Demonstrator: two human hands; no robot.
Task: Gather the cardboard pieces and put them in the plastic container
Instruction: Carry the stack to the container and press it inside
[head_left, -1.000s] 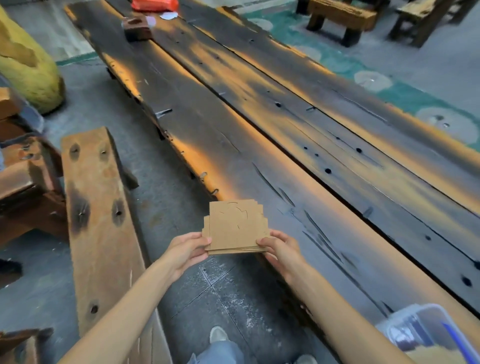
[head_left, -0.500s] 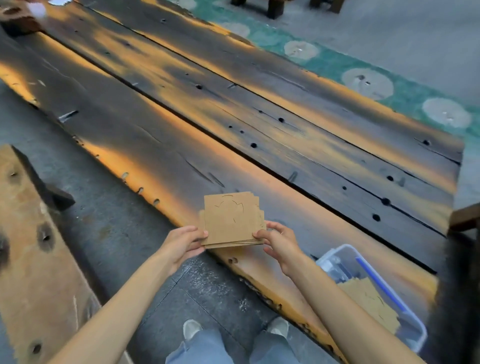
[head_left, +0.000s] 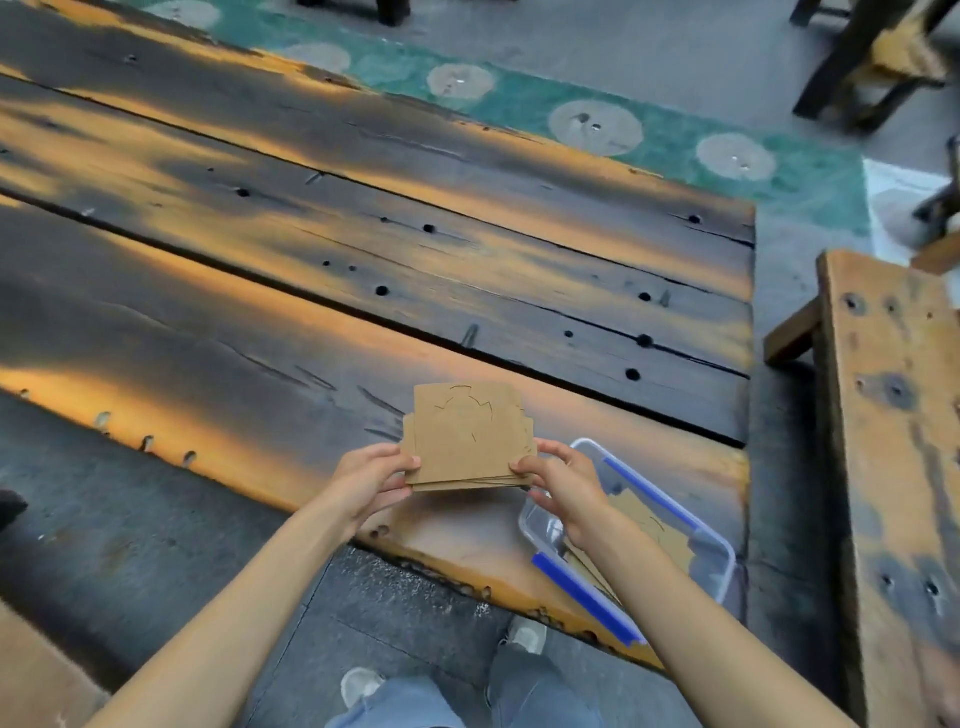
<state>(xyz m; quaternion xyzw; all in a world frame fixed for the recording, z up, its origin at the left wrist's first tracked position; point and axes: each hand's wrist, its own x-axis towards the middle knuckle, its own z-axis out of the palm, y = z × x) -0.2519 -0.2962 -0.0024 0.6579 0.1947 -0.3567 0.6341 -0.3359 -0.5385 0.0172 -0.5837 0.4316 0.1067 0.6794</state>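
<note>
Where both hands meet: cardboard pieces (head_left: 467, 436), one stack, held above the desk (head_left: 311, 291).
Left hand (head_left: 371, 480) grips the stack's 9 o'clock edge, right hand (head_left: 563, 480) its 3 o'clock edge. Top sheet bears cut outlines; no legible writing. Plastic container (head_left: 719, 558), clear, blue-edged, at 4 o'clock from the stack, holds further cardboard.

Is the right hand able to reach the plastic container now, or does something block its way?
Probably yes. The right hand hovers just over the near corner of the plastic container, which stands open with no lid over it. Nothing lies between them. However, the hand is busy: with the left hand it grips the cardboard stack.
</note>
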